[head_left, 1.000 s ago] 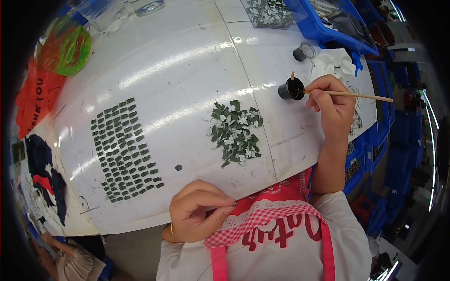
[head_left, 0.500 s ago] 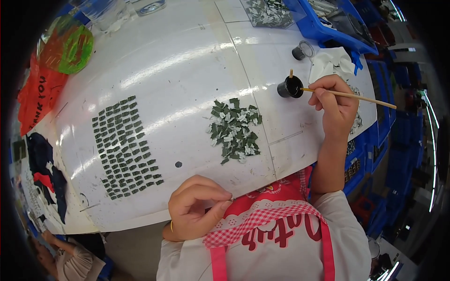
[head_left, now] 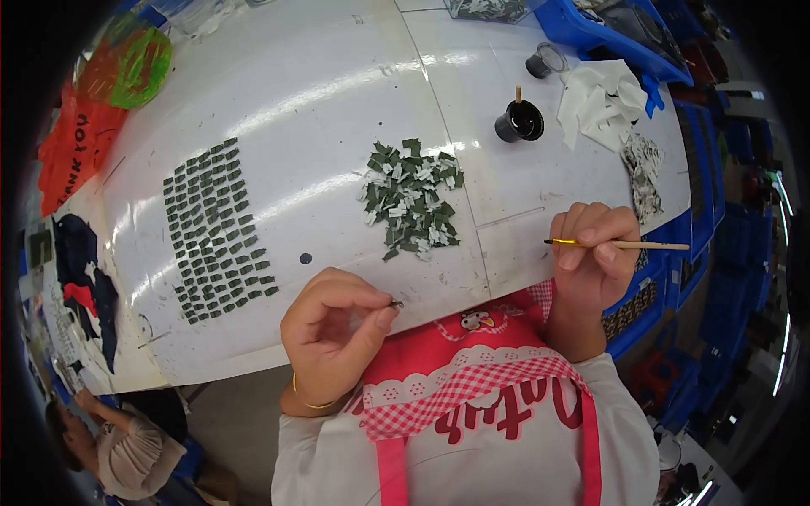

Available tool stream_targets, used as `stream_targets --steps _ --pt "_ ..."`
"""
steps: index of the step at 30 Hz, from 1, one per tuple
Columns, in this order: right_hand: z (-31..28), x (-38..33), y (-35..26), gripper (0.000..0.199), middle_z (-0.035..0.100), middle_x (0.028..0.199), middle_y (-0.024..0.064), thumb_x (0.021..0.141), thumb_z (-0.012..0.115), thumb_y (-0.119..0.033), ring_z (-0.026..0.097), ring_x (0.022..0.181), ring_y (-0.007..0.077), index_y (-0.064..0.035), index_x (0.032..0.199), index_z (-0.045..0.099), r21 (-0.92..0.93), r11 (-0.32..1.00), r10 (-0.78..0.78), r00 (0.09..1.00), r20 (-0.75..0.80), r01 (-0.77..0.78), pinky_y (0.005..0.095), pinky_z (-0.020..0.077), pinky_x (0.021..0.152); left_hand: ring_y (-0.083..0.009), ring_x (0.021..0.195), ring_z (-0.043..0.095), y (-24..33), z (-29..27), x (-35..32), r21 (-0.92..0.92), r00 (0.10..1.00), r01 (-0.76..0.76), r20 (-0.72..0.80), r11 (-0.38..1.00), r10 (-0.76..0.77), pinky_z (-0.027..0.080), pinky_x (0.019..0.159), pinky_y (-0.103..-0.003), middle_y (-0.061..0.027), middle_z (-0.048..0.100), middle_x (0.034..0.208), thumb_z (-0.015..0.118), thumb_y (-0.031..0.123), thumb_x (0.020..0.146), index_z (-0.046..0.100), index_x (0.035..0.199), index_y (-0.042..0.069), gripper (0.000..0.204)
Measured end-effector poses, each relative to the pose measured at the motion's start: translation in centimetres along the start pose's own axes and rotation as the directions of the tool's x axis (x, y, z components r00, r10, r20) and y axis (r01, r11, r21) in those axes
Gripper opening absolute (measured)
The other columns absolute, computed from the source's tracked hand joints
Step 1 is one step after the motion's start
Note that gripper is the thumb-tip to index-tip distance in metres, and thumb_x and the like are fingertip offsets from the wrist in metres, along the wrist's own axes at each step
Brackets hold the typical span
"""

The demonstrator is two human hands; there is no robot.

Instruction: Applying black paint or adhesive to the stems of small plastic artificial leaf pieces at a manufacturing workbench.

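My left hand (head_left: 333, 333) is at the table's near edge, pinching a tiny dark piece (head_left: 396, 304) between thumb and forefinger. To its right, my right hand (head_left: 597, 244) grips a thin paintbrush (head_left: 654, 245) with a wooden handle. The brush's dark tip points left, toward the small piece but apart from it. Beyond the right hand stands a small black cup (head_left: 506, 128) of dark liquid, with a short stick upright at its rim. A loose heap of small green and white pieces (head_left: 412, 202) lies between the hands, farther back. Similar dark green pieces (head_left: 218, 228) sit in neat rows at left.
Crumpled white tissue (head_left: 601, 97) and a stained cloth or paper (head_left: 644, 173) lie at the right. Behind them are an open-lidded small pot (head_left: 540, 64) and a blue bin (head_left: 607, 38). A red bag (head_left: 72, 160) rests at far left; another person (head_left: 126, 447) sits below it.
My right hand has drawn the brush from the cup back toward me, now level with the table's near edge. My left hand has risen slightly, still pinching. The view has shifted a little.
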State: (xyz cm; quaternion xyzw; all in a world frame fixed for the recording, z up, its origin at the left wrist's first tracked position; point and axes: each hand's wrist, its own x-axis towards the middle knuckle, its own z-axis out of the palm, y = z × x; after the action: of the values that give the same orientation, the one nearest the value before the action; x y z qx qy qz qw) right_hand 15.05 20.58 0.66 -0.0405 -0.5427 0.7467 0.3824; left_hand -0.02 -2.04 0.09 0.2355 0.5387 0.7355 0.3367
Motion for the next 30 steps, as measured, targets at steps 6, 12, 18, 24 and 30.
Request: stream_targets --steps 6,12,18,24,30 --pt "1.4 -2.2 0.1 0.015 0.058 0.065 0.0094 0.086 0.049 -0.013 0.048 0.059 0.013 -0.0024 0.092 0.057 -0.163 0.981 -0.11 0.994 0.009 0.11 0.0243 0.0371 0.053 -0.014 0.07 0.056 0.0 2.0 -0.1 0.063 0.998 0.02 -0.055 0.998 -0.017 0.046 0.064 -0.022 -0.0097 0.064 0.089 0.068 -0.013 0.073 0.065 0.09 -0.001 0.021" --pt "3.3 -4.1 1.7 0.014 0.063 0.072 0.0124 0.087 0.05 -0.013 0.052 0.06 0.0167 -0.0025 0.094 0.057 -0.413 0.849 -0.242 0.937 0.254 0.331 0.0269 0.0413 0.055 -0.0123 0.064 0.056 -1.6 2.6 0.6 0.319 0.966 -0.256 0.039 0.913 0.257 0.046 0.058 -0.021 -0.0074 0.065 0.082 0.068 -0.014 0.068 0.067 0.087 -0.002 0.023" --pt "3.7 -4.9 3.3 0.015 0.065 0.077 0.0153 0.088 0.05 -0.013 0.054 0.06 0.0196 -0.0025 0.097 0.056 -0.518 0.736 -0.272 0.891 0.364 0.436 0.0305 0.0444 0.055 -0.0122 0.061 0.056 -1.7 2.5 0.3 0.309 0.974 -0.215 -0.001 0.926 0.226 0.045 0.055 -0.02 -0.0057 0.066 0.079 0.068 -0.016 0.064 0.069 0.085 -0.002 0.025" --pt "3.9 -4.8 3.4 0.016 0.065 0.078 0.0159 0.087 0.049 -0.012 0.055 0.059 0.0191 -0.002 0.098 0.055 -0.562 0.663 -0.265 0.857 0.441 0.494 0.0313 0.046 0.052 -0.0123 0.058 0.054 -1.4 2.3 0.4 0.327 0.976 -0.216 0.06 0.92 0.208 0.044 0.052 -0.02 -0.0056 0.066 0.078 0.069 -0.016 0.062 0.07 0.085 -0.002 0.027" --pt "4.1 -4.7 3.7 0.016 0.065 0.078 0.0157 0.086 0.048 -0.011 0.054 0.058 0.0184 -0.0016 0.098 0.055 -0.588 0.616 -0.257 0.839 0.48 0.524 0.0302 0.0457 0.051 -0.0122 0.057 0.052 -1.2 2.3 0.3 0.311 0.982 -0.189 0.056 0.931 0.181 0.043 0.051 -0.02 -0.0065 0.066 0.078 0.068 -0.016 0.062 0.07 0.086 -0.002 0.027"
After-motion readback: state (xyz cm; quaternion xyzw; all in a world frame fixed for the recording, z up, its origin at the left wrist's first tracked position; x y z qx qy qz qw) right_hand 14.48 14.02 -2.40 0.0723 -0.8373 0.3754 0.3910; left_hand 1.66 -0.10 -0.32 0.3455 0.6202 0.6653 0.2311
